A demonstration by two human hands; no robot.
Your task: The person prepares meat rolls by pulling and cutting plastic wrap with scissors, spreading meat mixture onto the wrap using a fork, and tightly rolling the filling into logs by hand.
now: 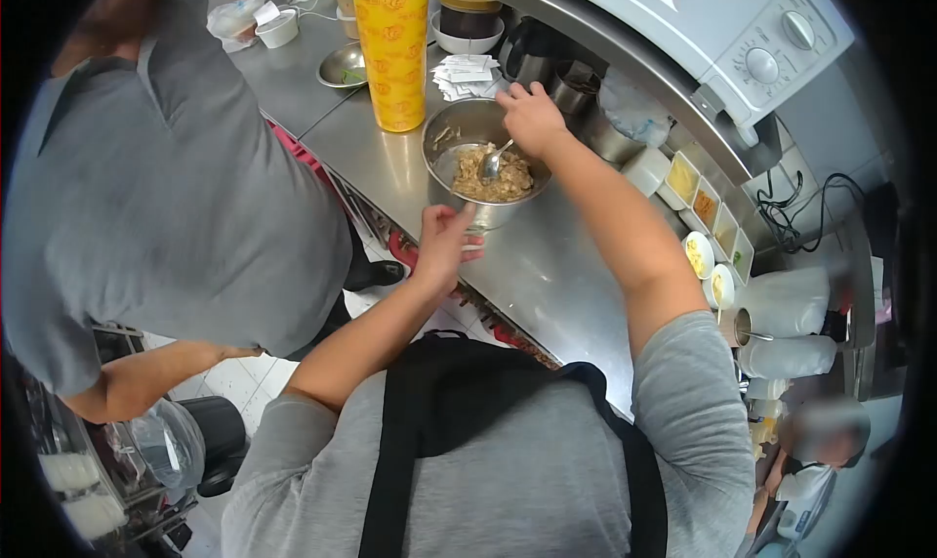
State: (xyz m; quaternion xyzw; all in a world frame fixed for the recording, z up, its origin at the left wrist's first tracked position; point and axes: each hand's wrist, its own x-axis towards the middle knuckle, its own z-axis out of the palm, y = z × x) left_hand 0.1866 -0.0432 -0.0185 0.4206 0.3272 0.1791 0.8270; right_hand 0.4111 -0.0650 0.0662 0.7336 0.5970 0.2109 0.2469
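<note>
A steel mixing bowl (439, 174) stands on the counter with a pale brown, lumpy mixture (470, 183) inside. A metal spoon (492, 165) rests in the mixture, its handle leaning toward the bowl's far right rim. My right hand (534, 119) is at that rim, palm down and fingers stretched out; whether it presses on the rim I cannot tell. Beside the bowl's near left side is my left hand (449, 244), fingers apart, close to or touching the outer wall. Neither hand grips the spoon.
A tall yellow patterned container (392, 60) stands left of the bowl, with paper slips (465, 76) behind it. Condiment trays (705, 206) line the right side. A white appliance with dials (761, 65) overhangs the counter. A co-worker in grey (185, 197) stands close on the left.
</note>
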